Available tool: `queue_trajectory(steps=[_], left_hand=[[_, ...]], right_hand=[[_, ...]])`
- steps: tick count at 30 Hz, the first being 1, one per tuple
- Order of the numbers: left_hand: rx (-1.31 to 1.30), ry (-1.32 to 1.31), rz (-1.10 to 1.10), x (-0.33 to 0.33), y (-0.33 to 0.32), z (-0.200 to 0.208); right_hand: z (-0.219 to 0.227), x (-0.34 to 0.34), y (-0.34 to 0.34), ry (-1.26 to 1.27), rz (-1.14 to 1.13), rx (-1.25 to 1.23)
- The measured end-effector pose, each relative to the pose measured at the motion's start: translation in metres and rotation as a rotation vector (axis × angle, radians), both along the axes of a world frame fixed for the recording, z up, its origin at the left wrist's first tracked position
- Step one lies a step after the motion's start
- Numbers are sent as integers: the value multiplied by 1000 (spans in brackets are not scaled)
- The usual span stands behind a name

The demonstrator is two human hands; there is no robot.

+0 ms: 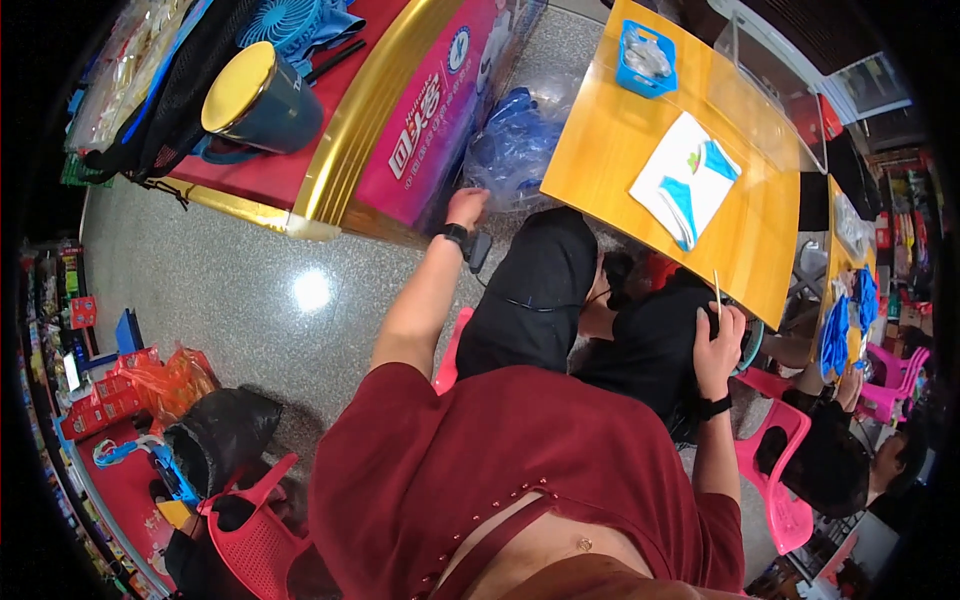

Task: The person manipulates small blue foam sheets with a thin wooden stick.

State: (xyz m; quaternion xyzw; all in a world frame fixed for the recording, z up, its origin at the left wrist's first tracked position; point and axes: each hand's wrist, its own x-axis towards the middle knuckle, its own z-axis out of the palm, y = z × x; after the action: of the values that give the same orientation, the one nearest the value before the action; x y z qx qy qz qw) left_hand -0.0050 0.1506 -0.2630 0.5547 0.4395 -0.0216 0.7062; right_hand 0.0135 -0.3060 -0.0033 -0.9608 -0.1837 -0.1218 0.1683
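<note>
My left hand (467, 207) is low beside the table, its fingers closed at the near edge of a clear plastic bag (515, 150) with blue pieces inside. In my right hand (718, 352), by my right thigh at the table's front edge, a thin pale stick (717, 290) points up; its exact kind cannot be made out. On the wooden table (600, 150) lies a flat white piece (668, 158) with blue patches and a small green motif. Behind it stands a blue plastic basket (645, 88) holding small clear-wrapped items.
A gold-edged display counter (330, 140) at left bears a dark mug with a yellow lid (240, 85) and a blue fan (280, 22). Pink chairs (775, 470) stand right and lower left. Another person (830, 460) sits at right, near blue pieces on another table.
</note>
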Motion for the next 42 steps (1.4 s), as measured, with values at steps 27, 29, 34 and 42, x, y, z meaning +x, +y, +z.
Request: queue_trajectory(steps=[27, 29, 34, 42], left_hand=[[319, 394, -714, 196, -61, -311], [591, 348, -517, 210, -39, -231], [937, 20, -379, 194, 7, -171], [1439, 157, -531, 205, 12, -183]], right_hand=[[-22, 31, -8, 204, -128, 98], [-21, 31, -9, 189, -131, 79], [-25, 34, -16, 264, -124, 209], [-18, 37, -6, 270, -137, 133]])
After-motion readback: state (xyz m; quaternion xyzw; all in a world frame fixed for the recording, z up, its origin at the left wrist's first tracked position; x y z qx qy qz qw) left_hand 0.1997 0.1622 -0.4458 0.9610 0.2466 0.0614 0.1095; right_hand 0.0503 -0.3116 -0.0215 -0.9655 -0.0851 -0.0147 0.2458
